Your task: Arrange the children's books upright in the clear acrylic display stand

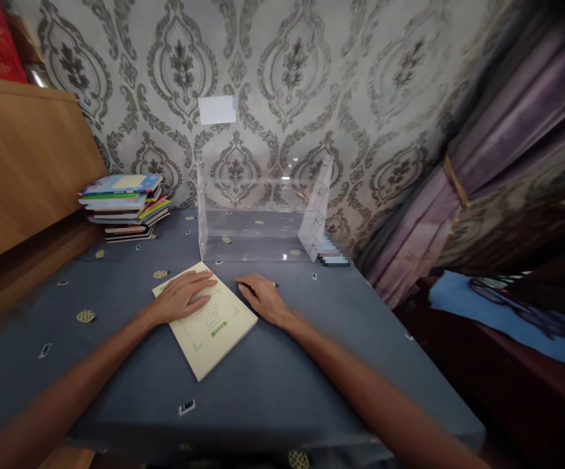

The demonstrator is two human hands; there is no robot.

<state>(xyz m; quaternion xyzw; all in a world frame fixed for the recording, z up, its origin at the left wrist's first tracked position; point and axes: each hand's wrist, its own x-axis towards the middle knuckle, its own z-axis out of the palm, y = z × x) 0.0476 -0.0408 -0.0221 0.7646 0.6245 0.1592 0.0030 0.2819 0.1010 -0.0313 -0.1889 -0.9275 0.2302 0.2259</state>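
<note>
Head: left hand (186, 294) flat on book (218, 326), right (264, 298) half-curled

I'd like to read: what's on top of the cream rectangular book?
The left hand rests on the cream rectangular book, leaving some print visible; anything beneath the hand is hidden.

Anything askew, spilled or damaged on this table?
No spill or damage stands out. The cream-colored book under the left hand lies at an angle to the clear rack. The book stack at left rear has uneven edges. An item right of the rack is pixelated, unidentifiable.
</note>
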